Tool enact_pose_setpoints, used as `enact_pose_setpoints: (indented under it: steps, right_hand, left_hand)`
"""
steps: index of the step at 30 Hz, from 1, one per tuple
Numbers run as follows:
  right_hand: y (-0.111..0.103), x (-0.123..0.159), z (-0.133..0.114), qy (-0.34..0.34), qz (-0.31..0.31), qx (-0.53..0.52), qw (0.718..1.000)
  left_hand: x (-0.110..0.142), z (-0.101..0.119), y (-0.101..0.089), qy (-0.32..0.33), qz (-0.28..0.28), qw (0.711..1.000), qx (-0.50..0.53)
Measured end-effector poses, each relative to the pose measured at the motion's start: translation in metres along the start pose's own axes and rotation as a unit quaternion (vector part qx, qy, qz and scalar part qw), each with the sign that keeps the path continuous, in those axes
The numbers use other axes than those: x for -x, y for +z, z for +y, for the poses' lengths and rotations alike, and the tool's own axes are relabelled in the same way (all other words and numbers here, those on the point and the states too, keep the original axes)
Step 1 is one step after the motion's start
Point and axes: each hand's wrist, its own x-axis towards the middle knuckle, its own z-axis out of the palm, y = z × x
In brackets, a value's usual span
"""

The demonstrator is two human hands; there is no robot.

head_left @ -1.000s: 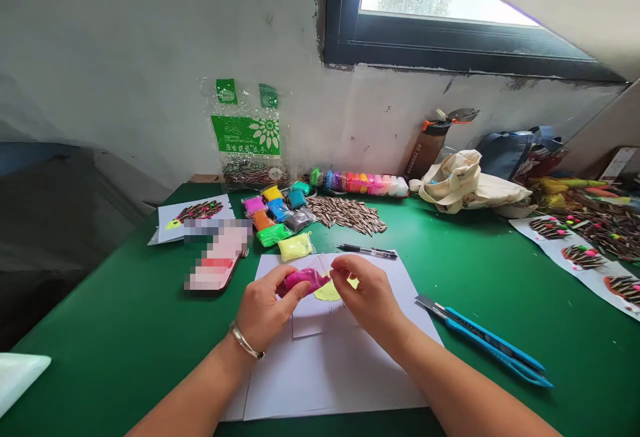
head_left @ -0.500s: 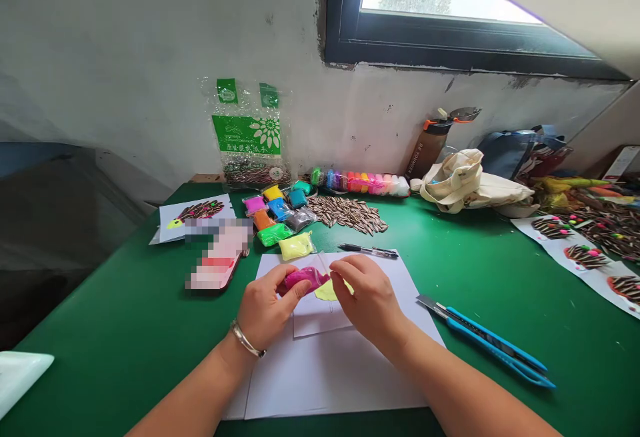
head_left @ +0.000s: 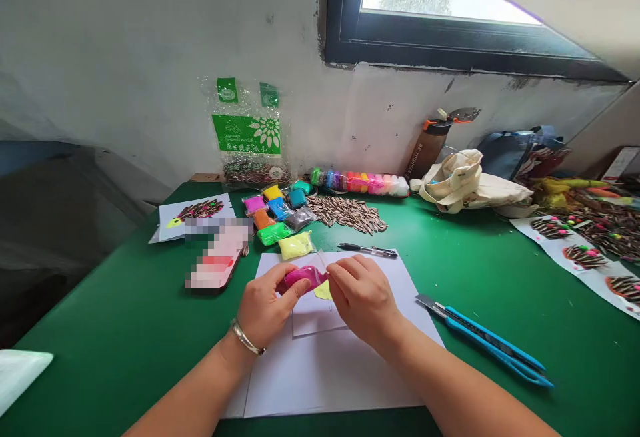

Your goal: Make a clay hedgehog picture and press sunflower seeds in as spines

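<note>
My left hand (head_left: 267, 307), with a silver bracelet at the wrist, grips a packet of magenta modelling clay (head_left: 306, 278) between thumb and fingers. Against the right end of that packet, my right hand (head_left: 363, 294) is closed in a pinch on its twisted tip; the fingertips are partly hidden. Beneath both hands lies a small sheet of paper (head_left: 315, 322) bearing a flat yellow clay shape (head_left: 323, 290), half covered by my right hand. A larger white sheet (head_left: 330, 377) is under it.
Several clay packets (head_left: 296, 246) and a heap of sunflower seeds (head_left: 347, 214) lie beyond the paper. A black pen (head_left: 369, 250) rests at its top edge. Rightward is a blue utility knife (head_left: 493, 344) with its blade out; leftward, a pink blurred object (head_left: 217, 264) and a seed-decorated picture (head_left: 197, 214).
My right hand has curled its fingers more tightly at the packet's end and covers more of the yellow shape. My left hand stays in place with the packet.
</note>
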Motion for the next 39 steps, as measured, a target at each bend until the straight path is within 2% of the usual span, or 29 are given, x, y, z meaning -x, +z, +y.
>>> enact_pose_setpoints:
  steps: [4,10,16,22,25,27,29,31,33,39]
  right_hand:
    - [0.003,0.001,0.002,0.07,0.037,-0.092,0.993]
    - [0.003,-0.001,0.003,0.147,-0.003,-0.182,0.972]
    - [0.006,-0.005,0.004,0.226,-0.019,-0.283,0.932]
    - [-0.001,-0.008,0.003,0.275,-0.06,-0.431,0.857]
    - [-0.003,-0.008,0.001,0.296,-0.05,-0.453,0.839]
    - [-0.004,-0.008,-0.002,0.314,-0.028,-0.475,0.822]
    - [-0.004,-0.008,-0.007,0.329,-0.025,-0.518,0.789]
    - [-0.006,-0.01,-0.011,0.34,-0.043,-0.56,0.755]
    - [-0.007,-0.011,-0.015,0.346,-0.069,-0.589,0.728]
    - [-0.011,-0.013,-0.017,0.361,-0.091,-0.638,0.674]
  left_hand:
    - [0.001,0.001,0.0,-0.003,0.001,1.0,0.007]
    - [0.001,0.0,-0.001,-0.006,0.002,1.0,0.01]
    - [0.002,-0.001,0.0,0.001,-0.001,1.0,0.016]
    - [0.002,-0.003,0.002,0.018,-0.017,0.999,0.032]
    - [0.002,-0.007,0.003,0.024,-0.012,0.999,0.041]
    - [0.003,-0.008,0.003,0.061,0.012,0.998,0.016]
    - [0.005,-0.008,0.003,0.129,0.012,0.991,-0.023]
    - [0.008,-0.007,0.004,0.191,-0.015,0.981,-0.033]
    - [0.01,-0.006,0.006,0.221,-0.034,0.974,-0.016]
    - [0.01,-0.007,0.008,0.187,-0.044,0.98,0.053]
